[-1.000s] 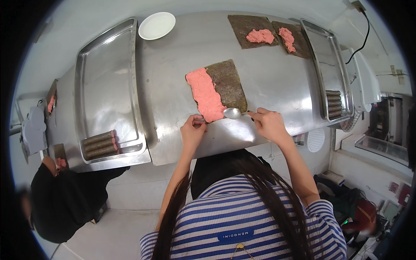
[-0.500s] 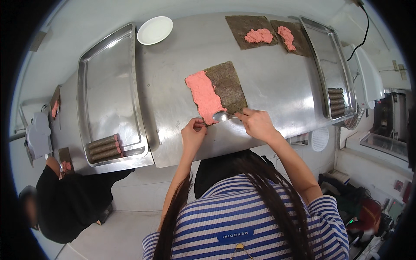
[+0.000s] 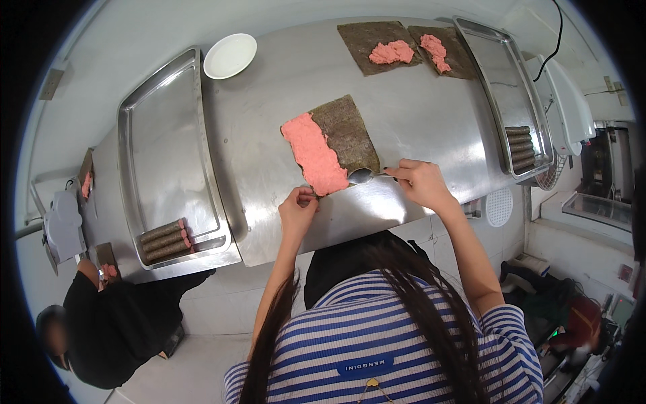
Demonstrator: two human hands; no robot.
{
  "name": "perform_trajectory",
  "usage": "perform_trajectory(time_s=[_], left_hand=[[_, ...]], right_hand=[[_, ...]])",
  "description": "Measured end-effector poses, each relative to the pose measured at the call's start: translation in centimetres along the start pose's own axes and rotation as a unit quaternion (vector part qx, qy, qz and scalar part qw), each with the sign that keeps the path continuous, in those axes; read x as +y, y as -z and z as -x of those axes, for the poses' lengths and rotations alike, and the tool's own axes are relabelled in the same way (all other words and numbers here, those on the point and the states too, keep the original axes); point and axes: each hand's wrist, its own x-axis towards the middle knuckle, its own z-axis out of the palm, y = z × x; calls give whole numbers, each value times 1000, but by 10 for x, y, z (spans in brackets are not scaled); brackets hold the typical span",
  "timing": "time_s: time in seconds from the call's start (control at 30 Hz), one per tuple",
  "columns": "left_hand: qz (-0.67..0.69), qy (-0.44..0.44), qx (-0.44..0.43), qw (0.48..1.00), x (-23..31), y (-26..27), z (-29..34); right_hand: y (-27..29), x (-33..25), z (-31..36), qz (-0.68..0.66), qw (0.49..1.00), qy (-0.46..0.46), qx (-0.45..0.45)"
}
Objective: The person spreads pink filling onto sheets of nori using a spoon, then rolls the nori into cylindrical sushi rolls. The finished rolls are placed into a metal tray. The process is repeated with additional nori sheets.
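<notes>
A dark nori sheet [image 3: 344,132] lies on the steel table, its left half covered by a layer of pink paste [image 3: 315,153]. My left hand [image 3: 297,205] pinches the sheet's near left corner between thumb and fingers. In my right hand [image 3: 422,183] is the handle of a metal spoon [image 3: 361,176]. The spoon's bowl rests over the near edge of the sheet, just right of the paste.
A steel tray [image 3: 128,155] with several nori rolls [image 3: 165,241] is at left; another tray [image 3: 494,101] with rolls [image 3: 519,148] is at right. A white plate [image 3: 230,56] and two nori sheets [image 3: 354,42] with paste lie at the back. A co-worker [image 3: 121,320] is at lower left.
My right hand has moved right with the spoon, whose bowl has gone from the paste to the bare nori beside it. My left hand stays at the corner. The whole view has shifted slightly.
</notes>
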Motion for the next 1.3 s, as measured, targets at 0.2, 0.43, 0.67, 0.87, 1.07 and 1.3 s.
perform_trajectory(time_s=[0.2, 0.43, 0.67, 0.87, 1.07, 1.3], left_hand=[[5, -9, 8, 1000, -4, -1, 1], [11, -9, 14, 1000, -3, -1, 3], [2, 7, 1, 1000, 1, 0, 3], [3, 5, -3, 1000, 2, 1, 2], [-12, 12, -4, 1000, 1, 2, 2], [12, 1, -10, 1000, -2, 1, 1]], right_hand=[[-15, -1, -11, -23, 998, 54, 17], [-29, 0, -68, -9, 997, 81, -2], [-34, 10, -129, 4, 995, 94, 32], [-23, 10, -142, -22, 990, 103, 89], [-17, -6, -96, -9, 984, 146, -107], [-40, -2, -135, -23, 996, 85, 18]])
